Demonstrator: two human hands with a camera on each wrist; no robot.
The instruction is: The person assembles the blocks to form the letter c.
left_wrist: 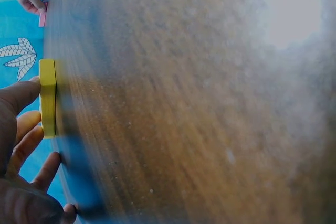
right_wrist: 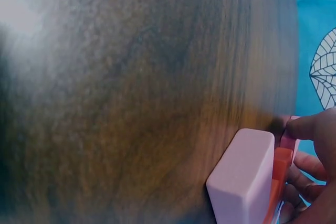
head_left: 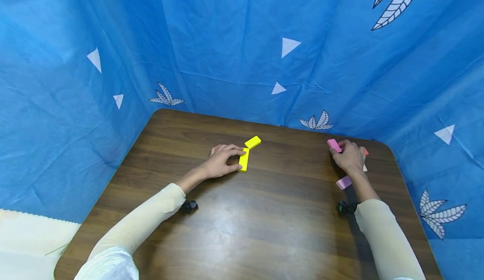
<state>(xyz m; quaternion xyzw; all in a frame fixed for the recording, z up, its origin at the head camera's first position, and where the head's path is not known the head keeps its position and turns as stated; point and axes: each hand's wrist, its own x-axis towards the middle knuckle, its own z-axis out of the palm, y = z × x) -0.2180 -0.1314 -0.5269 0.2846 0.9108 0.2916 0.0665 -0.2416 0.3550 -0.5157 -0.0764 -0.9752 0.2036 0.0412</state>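
Note:
On the wooden table, my left hand (head_left: 220, 161) holds a yellow block (head_left: 244, 161) between thumb and fingers. The left wrist view shows this yellow block (left_wrist: 48, 98) low at the table surface. A second yellow block (head_left: 253, 142) lies just beyond it, their corners close together. At the far right, my right hand (head_left: 349, 158) pinches a bright pink block (head_left: 334, 145) between thumb and fingers. Close to that hand lie a lilac block (head_left: 344, 182), an orange block (head_left: 366, 151) and a cream piece (head_left: 365, 168), the last two partly hidden by the hand.
The brown table (head_left: 264, 225) has rounded corners. A blue patterned curtain (head_left: 234, 61) hangs along its back and sides. Dark wrist cameras sit under both forearms, the left camera (head_left: 189, 206) and the right camera (head_left: 345, 207). Light glares off the tabletop's middle.

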